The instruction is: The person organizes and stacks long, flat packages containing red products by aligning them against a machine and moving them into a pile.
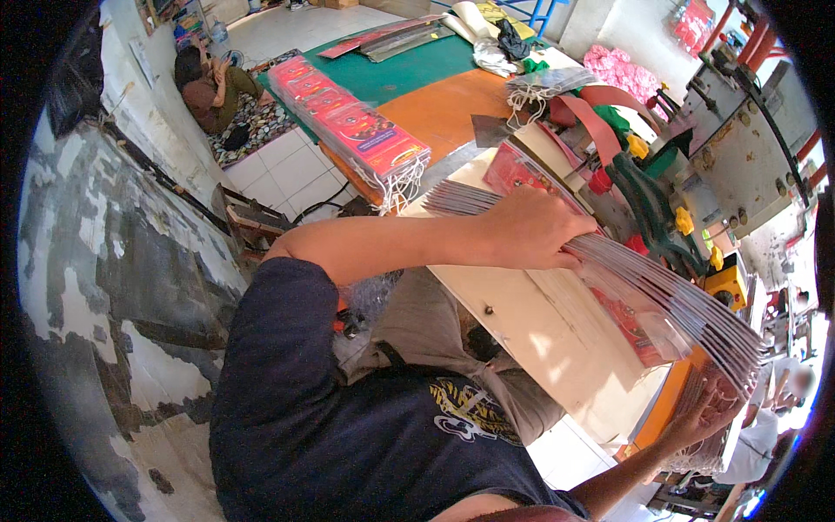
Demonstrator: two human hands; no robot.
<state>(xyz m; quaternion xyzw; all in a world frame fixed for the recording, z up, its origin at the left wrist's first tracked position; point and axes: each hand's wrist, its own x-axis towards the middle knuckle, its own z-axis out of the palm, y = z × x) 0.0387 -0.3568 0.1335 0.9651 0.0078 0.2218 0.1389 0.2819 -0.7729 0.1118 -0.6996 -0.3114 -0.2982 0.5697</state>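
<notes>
A thick stack of thin, flat plastic sheets (665,285) spans the space between my two hands, its greyish edges fanned out in layers. My left hand (544,228) is closed around the stack near its middle, fingers wrapped over the edges. At the far right end, my right hand (709,402) grips the lower corner of the stack, partly hidden by it. Beneath the stack, a red printed plastic piece (639,324) lies on the pale wooden board (531,317). Another red printed piece (513,170) sits beyond my left hand, next to the machine.
Overlapping red printed bags (374,139) with white cords lie on the green and orange table (417,83). A machine (739,143) with yellow knobs stands on the right. A person (209,87) sits on the floor at far left; another person (757,444) is at far right.
</notes>
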